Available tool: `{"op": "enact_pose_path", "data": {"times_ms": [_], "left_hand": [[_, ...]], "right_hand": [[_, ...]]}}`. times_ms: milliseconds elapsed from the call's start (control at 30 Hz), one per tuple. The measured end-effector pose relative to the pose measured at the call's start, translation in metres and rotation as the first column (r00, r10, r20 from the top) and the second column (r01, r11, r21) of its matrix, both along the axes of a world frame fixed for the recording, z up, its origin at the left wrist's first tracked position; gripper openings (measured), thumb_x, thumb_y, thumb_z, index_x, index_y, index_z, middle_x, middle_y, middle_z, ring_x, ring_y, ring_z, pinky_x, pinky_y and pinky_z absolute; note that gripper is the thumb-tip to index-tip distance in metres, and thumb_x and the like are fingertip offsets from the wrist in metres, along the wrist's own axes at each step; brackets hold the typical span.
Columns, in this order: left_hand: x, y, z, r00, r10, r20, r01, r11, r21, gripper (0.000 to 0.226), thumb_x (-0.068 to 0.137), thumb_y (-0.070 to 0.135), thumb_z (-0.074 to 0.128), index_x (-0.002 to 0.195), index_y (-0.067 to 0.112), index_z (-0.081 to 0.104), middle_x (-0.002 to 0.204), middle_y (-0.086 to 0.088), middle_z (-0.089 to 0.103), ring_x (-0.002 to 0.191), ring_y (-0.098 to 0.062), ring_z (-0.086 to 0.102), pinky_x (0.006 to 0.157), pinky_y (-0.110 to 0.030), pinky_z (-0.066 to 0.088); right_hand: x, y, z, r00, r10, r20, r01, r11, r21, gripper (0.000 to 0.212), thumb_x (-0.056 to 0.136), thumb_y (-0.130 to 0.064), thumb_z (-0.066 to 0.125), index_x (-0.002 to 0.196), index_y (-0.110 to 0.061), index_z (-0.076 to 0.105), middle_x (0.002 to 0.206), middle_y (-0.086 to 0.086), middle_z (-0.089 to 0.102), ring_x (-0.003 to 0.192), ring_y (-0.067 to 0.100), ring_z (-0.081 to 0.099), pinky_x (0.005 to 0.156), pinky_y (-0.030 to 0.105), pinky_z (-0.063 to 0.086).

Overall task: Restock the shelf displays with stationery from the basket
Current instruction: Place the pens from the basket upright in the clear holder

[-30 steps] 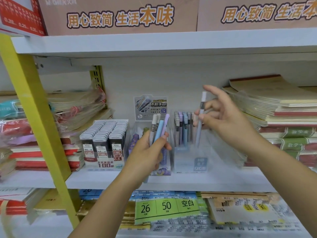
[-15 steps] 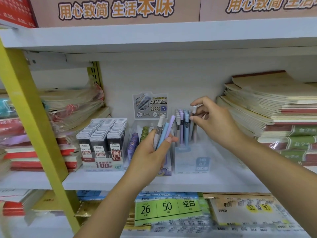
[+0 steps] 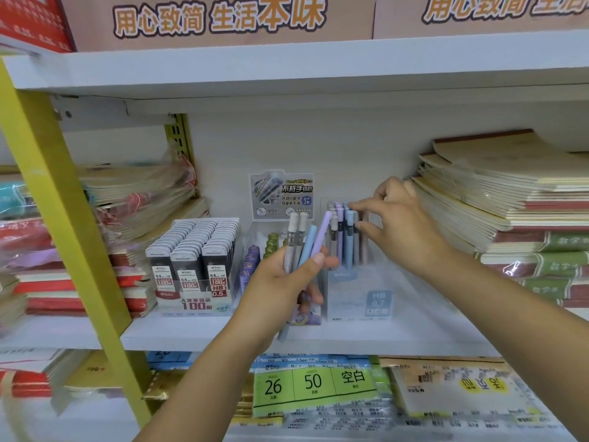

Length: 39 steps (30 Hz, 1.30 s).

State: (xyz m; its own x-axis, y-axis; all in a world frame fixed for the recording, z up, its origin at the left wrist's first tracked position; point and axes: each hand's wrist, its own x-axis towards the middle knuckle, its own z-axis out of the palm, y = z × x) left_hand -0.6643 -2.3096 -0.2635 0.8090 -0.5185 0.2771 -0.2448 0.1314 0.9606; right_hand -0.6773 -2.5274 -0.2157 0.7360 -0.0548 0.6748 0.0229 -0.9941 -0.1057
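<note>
The left hand (image 3: 283,282), at the centre of the frame, is clenched round a bundle of 4 lead tubes (image 3: 302,240): 2 grey, 1 blue and 1 lilac, fanned upward to the right; the grey ones read HB 0.7. The right hand (image 3: 401,224), right of centre, reaches its forefinger and thumb to the tops of the upright tubes (image 3: 342,231) in the clear display box (image 3: 360,301); whether it pinches 1 of them or only touches I cannot tell.

The step looks like seating a tube among its fellows. To do it well, I would lower each tube straight down into a free gap, cap up, and press lightly on top until it sits level with the row; the bundle should stay clear of the box so nothing is knocked over.

The display box, marked HB 0.7, stands on the white shelf (image 3: 414,333) and holds grey, lilac and blue tubes at its back; left of it a tray (image 3: 194,247) holds 3 rows of black lead cases marked 0.5. The basket is out of view.
</note>
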Motion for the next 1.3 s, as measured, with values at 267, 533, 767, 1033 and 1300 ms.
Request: {"op": "enact_pose_path", "data": {"times_ms": [267,533,767,1033,1300], "left_hand": [[-0.010,-0.003,0.007,0.989,-0.106,-0.104,0.101,0.994,-0.046,0.018,0.098,0.027,0.057,0.113,0.025,0.066,0.097,-0.004,0.078,0.068,-0.015,0.072,0.062,-0.027,0.060],[-0.015,-0.005,0.003,0.980,-0.154,-0.129,0.153,0.988,-0.018,0.027,0.093,0.037,0.057,0.112,0.020,0.065,0.097,-0.005,0.078,0.080,-0.019,0.076,0.061,-0.027,0.059],[-0.007,0.005,-0.005,0.986,0.014,-0.164,-0.029,0.995,-0.092,0.012,0.096,0.017,0.062,0.101,0.015,0.073,0.084,-0.007,0.072,0.044,-0.007,0.037,0.043,-0.019,0.041],[0.004,0.014,0.010,0.986,0.166,-0.019,-0.167,0.977,-0.133,0.018,0.093,0.019,0.067,0.088,0.033,0.076,0.080,-0.015,0.058,0.045,-0.011,0.033,0.039,-0.021,0.030],[0.004,0.006,0.027,0.995,0.043,0.091,-0.043,0.999,-0.003,0.005,0.094,0.024,0.066,0.093,0.027,0.070,0.053,0.013,0.057,0.042,-0.004,0.040,0.040,-0.017,0.033]], "right_hand": [[-0.038,0.030,0.002,0.942,0.305,0.141,-0.331,0.769,0.547,0.024,0.093,-0.024,0.061,0.115,-0.023,0.069,0.100,-0.003,0.066,0.093,0.013,0.059,0.081,0.020,0.046],[-0.051,0.046,0.009,0.841,0.459,0.286,-0.467,0.351,0.812,0.016,0.089,-0.011,0.065,0.102,-0.020,0.066,0.080,0.008,0.074,0.071,0.011,0.067,0.060,0.019,0.050],[-0.060,0.025,0.019,0.857,0.461,0.230,-0.411,0.343,0.845,0.009,0.087,-0.002,0.064,0.094,-0.007,0.062,0.081,0.008,0.075,0.077,0.020,0.072,0.063,0.021,0.056],[-0.068,0.027,0.015,0.860,0.483,-0.167,-0.276,0.715,0.642,0.011,0.077,-0.017,0.078,0.083,-0.026,0.077,0.076,-0.009,0.072,0.066,0.001,0.062,0.060,0.010,0.047],[-0.060,0.046,0.018,0.802,0.559,-0.210,-0.348,0.724,0.596,0.033,0.084,-0.011,0.071,0.110,-0.030,0.066,0.086,-0.007,0.072,0.081,0.004,0.067,0.079,0.020,0.053]]}}
